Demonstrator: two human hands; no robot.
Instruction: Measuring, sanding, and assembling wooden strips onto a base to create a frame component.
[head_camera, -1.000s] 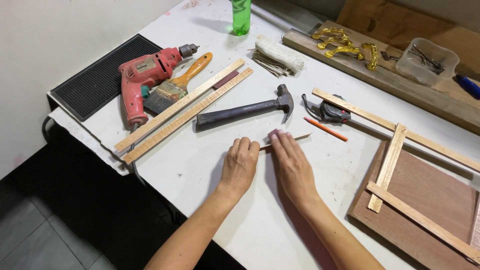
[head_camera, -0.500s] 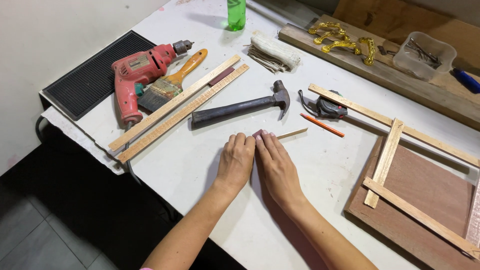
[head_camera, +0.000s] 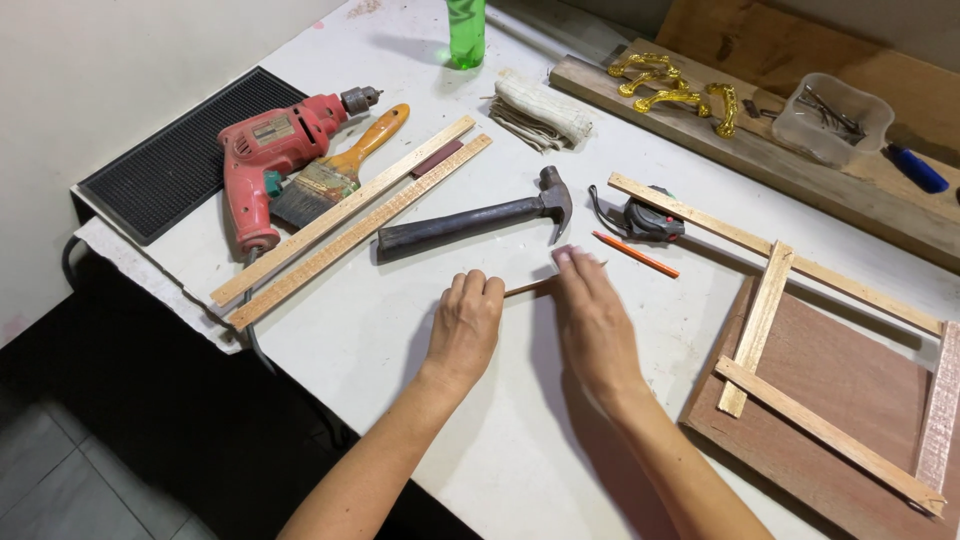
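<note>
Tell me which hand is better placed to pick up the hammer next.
Probably the right hand: its fingertips lie just below the hammer head, while the left hand sits lower, over the small wooden stick. The handle, though, points toward the left.

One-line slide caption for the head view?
Both hands, left and right, press a thin wooden stick beside a hammer.
</note>
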